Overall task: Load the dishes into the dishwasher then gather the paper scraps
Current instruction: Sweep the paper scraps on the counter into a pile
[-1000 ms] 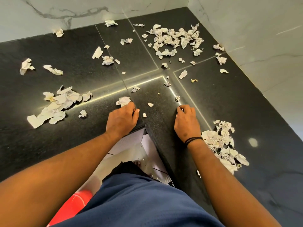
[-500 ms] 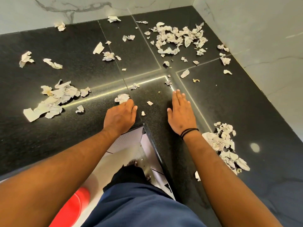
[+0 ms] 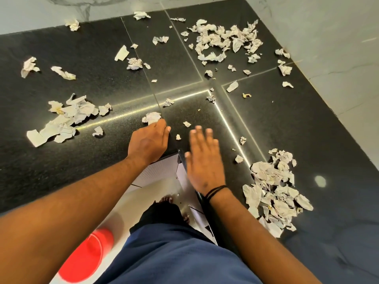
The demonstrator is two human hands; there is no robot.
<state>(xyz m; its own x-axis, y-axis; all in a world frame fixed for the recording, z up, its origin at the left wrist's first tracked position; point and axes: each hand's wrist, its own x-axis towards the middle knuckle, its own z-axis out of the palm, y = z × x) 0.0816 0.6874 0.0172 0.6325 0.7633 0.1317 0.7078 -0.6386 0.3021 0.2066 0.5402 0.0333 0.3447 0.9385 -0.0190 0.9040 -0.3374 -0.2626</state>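
White paper scraps lie scattered over a black stone counter point(image 3: 102, 171). A big pile point(image 3: 274, 187) sits at the near right, another pile point(image 3: 223, 41) at the far corner, and a third point(image 3: 65, 119) at the left. My left hand point(image 3: 148, 142) rests flat at the counter's inner corner, its fingertips touching a crumpled scrap point(image 3: 151, 117). My right hand point(image 3: 204, 160), blurred, is flat with fingers straight just over the counter edge, holding nothing. Two small bits point(image 3: 178, 137) point(image 3: 186, 124) lie between the hands.
White marble walls point(image 3: 328, 58) close the counter at the back and right. Below the inner corner I see white cabinet fronts point(image 3: 158, 171), a pale floor, my bare foot point(image 3: 167, 199) and a red round object point(image 3: 86, 257) at the lower left.
My right hand went from curled at the seam to flat, then slid back toward me and left to the counter edge. The left hand has barely moved.
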